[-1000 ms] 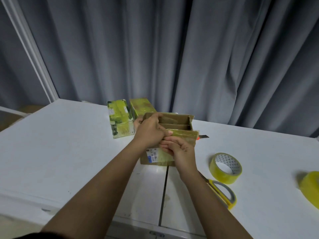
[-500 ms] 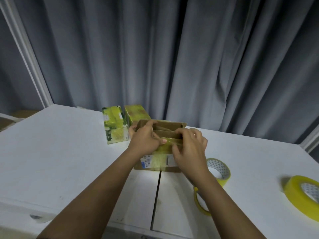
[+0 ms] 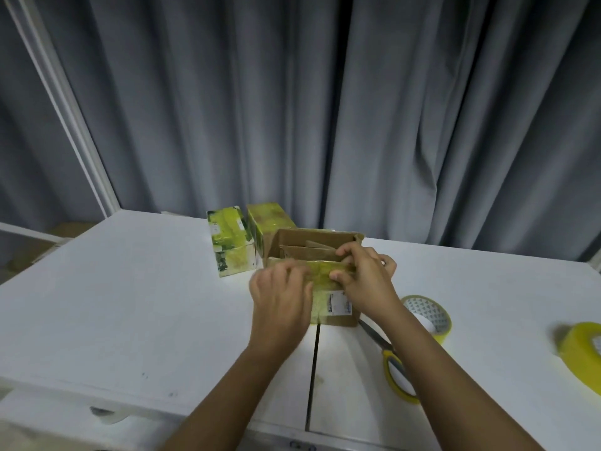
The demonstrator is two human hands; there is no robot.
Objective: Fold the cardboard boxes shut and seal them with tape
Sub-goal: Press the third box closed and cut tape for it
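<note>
Head view shows an open brown corrugated cardboard box (image 3: 317, 252) at the middle of the white table (image 3: 130, 304), its near flap glossy with yellowish tape and its front bearing a white label (image 3: 338, 302) too blurred to read. The left hand (image 3: 281, 299) lies against the box front with fingers bent on the flap, and the right hand (image 3: 366, 278) pinches the flap's edge. Two tape-wrapped boxes (image 3: 232, 244) stand just behind-left; yellow-handled scissors (image 3: 390, 356) and two yellow tape rolls (image 3: 429, 315) lie to the right.
</note>
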